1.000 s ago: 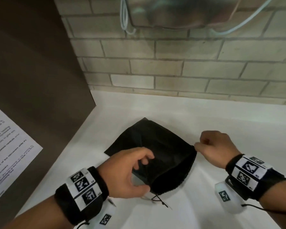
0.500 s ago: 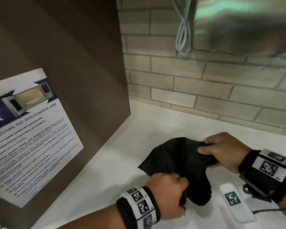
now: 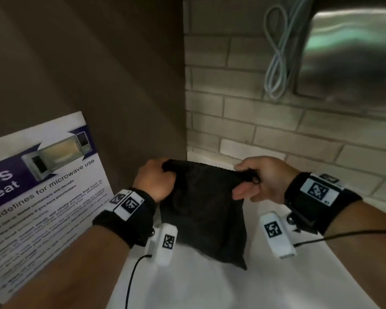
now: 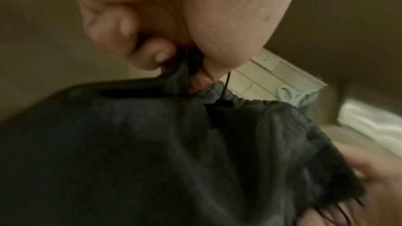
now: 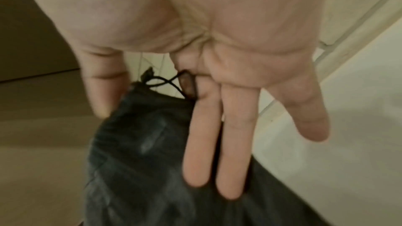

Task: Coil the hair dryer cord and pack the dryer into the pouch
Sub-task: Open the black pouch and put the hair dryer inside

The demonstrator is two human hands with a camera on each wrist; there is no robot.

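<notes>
A black drawstring pouch (image 3: 204,208) hangs above the white counter (image 3: 232,286), held up by its top rim between both hands. My left hand (image 3: 156,179) grips the rim's left end in a fist; the left wrist view shows its curled fingers (image 4: 121,37) bunching the pouch (image 4: 152,161) fabric. My right hand (image 3: 261,177) pinches the rim's right end by the drawstring (image 5: 161,82), with two fingers (image 5: 208,135) lying straight against the pouch (image 5: 141,161). No hair dryer or its cord shows in any view.
A dark brown panel (image 3: 87,74) stands at the left with a microwave-use notice (image 3: 31,197) on it. Behind is a brick wall (image 3: 265,130) with a looped grey cable (image 3: 279,52) and a shiny metal fixture (image 3: 354,45) above.
The pouch has been lifted off the counter and now hangs from its rim. Both hands moved up and apart to the rim's ends. The head view swung left.
</notes>
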